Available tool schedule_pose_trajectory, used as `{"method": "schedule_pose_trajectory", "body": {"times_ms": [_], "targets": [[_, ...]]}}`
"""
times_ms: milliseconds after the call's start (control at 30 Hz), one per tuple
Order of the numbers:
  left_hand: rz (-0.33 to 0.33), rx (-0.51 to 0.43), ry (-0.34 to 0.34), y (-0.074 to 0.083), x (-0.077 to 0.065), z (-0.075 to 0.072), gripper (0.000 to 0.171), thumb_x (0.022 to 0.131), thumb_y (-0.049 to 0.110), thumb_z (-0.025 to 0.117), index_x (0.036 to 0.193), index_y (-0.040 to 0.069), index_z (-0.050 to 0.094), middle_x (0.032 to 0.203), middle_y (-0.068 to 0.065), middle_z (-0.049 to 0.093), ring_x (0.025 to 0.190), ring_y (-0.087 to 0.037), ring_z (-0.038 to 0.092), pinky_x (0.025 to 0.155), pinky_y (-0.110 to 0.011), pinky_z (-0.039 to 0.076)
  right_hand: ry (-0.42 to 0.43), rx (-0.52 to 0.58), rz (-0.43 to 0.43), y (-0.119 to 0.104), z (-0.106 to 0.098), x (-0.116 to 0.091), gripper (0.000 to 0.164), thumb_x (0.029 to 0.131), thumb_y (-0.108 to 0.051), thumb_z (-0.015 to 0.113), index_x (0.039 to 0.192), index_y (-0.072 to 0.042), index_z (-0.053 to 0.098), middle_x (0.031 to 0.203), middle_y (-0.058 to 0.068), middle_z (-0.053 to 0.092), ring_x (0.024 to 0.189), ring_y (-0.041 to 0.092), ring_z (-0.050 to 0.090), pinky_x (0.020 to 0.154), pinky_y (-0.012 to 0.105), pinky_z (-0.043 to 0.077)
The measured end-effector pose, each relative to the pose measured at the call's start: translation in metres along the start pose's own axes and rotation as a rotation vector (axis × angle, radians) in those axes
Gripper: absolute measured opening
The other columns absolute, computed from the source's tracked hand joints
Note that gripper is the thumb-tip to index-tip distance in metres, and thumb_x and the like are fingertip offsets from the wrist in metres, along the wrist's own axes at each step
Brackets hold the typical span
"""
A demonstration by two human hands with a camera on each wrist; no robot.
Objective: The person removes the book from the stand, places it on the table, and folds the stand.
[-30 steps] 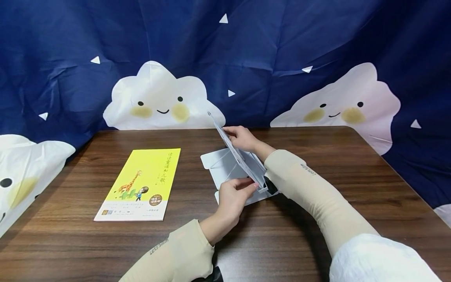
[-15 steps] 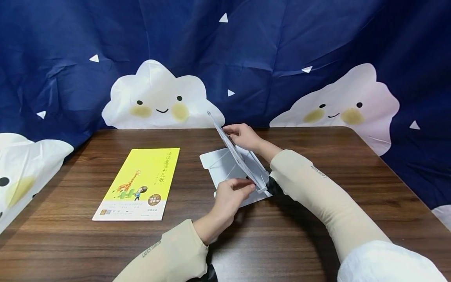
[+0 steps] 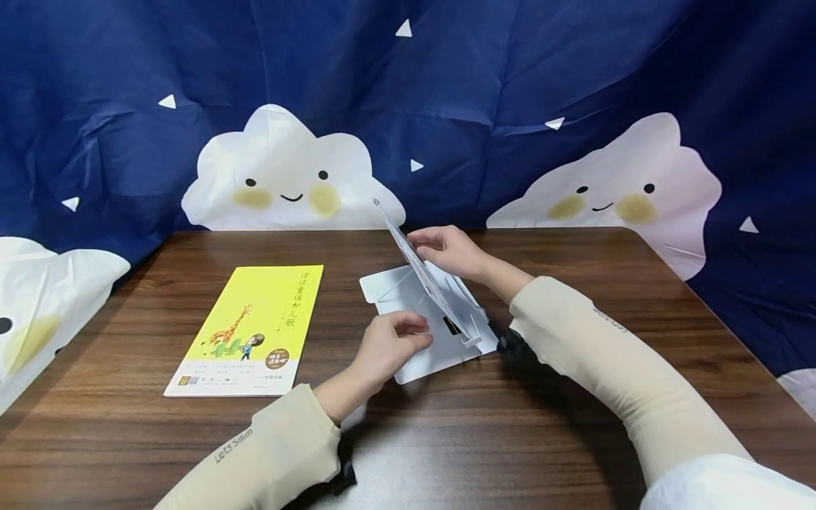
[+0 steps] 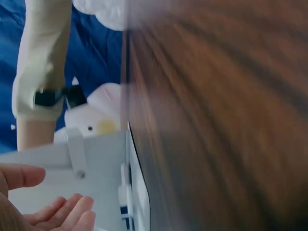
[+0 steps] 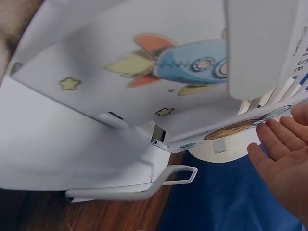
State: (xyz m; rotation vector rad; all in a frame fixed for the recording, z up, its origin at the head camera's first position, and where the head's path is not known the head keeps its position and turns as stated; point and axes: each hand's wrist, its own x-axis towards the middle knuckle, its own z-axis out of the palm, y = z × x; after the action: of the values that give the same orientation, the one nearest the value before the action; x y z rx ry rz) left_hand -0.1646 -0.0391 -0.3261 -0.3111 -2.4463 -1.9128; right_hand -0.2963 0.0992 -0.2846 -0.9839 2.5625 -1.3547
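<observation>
A white folding book stand [image 3: 417,294] stands on the table, its panel tilted up from a flat base. A rocket picture [image 5: 190,62] is printed on the panel's face in the right wrist view. My left hand [image 3: 392,347] is over the base's near left side, apart from the panel, its fingers loosely bent with nothing between them; the left wrist view shows the same hand [image 4: 53,207]. Beside the upper right of the panel is my right hand [image 3: 449,251], fingers extended along it; whether they touch it I cannot tell. A bent wire support [image 5: 139,192] shows below the panel.
A yellow book [image 3: 248,326] with a giraffe on its cover lies to the left on the brown wooden table [image 3: 484,439]. Behind the table hangs a dark blue cloth [image 3: 446,85] with white smiling clouds.
My left hand has let go of the panel's lower edge and moved left, away from it. My right hand has shifted slightly right. The stand's panel keeps about the same tilt.
</observation>
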Motion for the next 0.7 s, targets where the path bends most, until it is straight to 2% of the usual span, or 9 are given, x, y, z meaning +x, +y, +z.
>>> {"method": "schedule_pose_trajectory", "body": {"times_ms": [200, 300, 433, 567, 700], "targets": [[0.009, 0.041, 0.003, -0.003, 0.007, -0.019, 0.025, 0.072, 0.000, 0.064, 0.095, -0.007, 0.059, 0.092, -0.018, 0.060, 0.084, -0.024, 0.058, 0.072, -0.028, 0.047, -0.023, 0.030, -0.029, -0.001, -0.001, -0.010, 0.032, 0.087, -0.005, 0.048, 0.117, 0.008, 0.048, 0.118, 0.017, 0.049, 0.107, 0.022, 0.046, 0.086, 0.031, 0.039], [0.020, 0.093, 0.023, -0.006, 0.012, -0.028, 0.030, 0.072, 0.001, 0.065, 0.100, -0.006, 0.057, 0.097, -0.019, 0.059, 0.089, -0.027, 0.056, 0.074, -0.029, 0.046, -0.017, 0.070, -0.037, -0.001, -0.001, -0.016, 0.031, 0.087, -0.006, 0.048, 0.115, 0.009, 0.048, 0.117, 0.018, 0.049, 0.107, 0.023, 0.046, 0.087, 0.032, 0.039], [-0.010, 0.150, 0.051, -0.010, 0.018, -0.036, 0.042, 0.071, 0.004, 0.067, 0.109, -0.004, 0.053, 0.106, -0.019, 0.056, 0.096, -0.030, 0.053, 0.079, -0.033, 0.044, -0.005, 0.103, -0.022, 0.002, -0.001, -0.025, 0.031, 0.088, -0.008, 0.048, 0.115, 0.008, 0.049, 0.115, 0.017, 0.051, 0.106, 0.022, 0.046, 0.087, 0.033, 0.038], [-0.055, 0.147, 0.023, -0.013, 0.023, -0.041, 0.053, 0.070, 0.006, 0.068, 0.118, -0.002, 0.047, 0.114, -0.019, 0.051, 0.103, -0.031, 0.048, 0.083, -0.036, 0.041, -0.002, 0.145, -0.021, 0.005, 0.002, -0.034, 0.031, 0.088, -0.009, 0.049, 0.114, 0.007, 0.050, 0.113, 0.017, 0.053, 0.104, 0.024, 0.048, 0.086, 0.034, 0.039], [-0.072, 0.160, -0.008, -0.014, 0.026, -0.044, 0.061, 0.069, 0.010, 0.070, 0.122, -0.001, 0.043, 0.119, -0.017, 0.048, 0.107, -0.031, 0.045, 0.085, -0.037, 0.040, -0.003, 0.177, -0.025, 0.006, 0.006, -0.042, 0.030, 0.088, -0.009, 0.049, 0.113, 0.007, 0.052, 0.111, 0.017, 0.053, 0.103, 0.028, 0.048, 0.085, 0.034, 0.040]]}}
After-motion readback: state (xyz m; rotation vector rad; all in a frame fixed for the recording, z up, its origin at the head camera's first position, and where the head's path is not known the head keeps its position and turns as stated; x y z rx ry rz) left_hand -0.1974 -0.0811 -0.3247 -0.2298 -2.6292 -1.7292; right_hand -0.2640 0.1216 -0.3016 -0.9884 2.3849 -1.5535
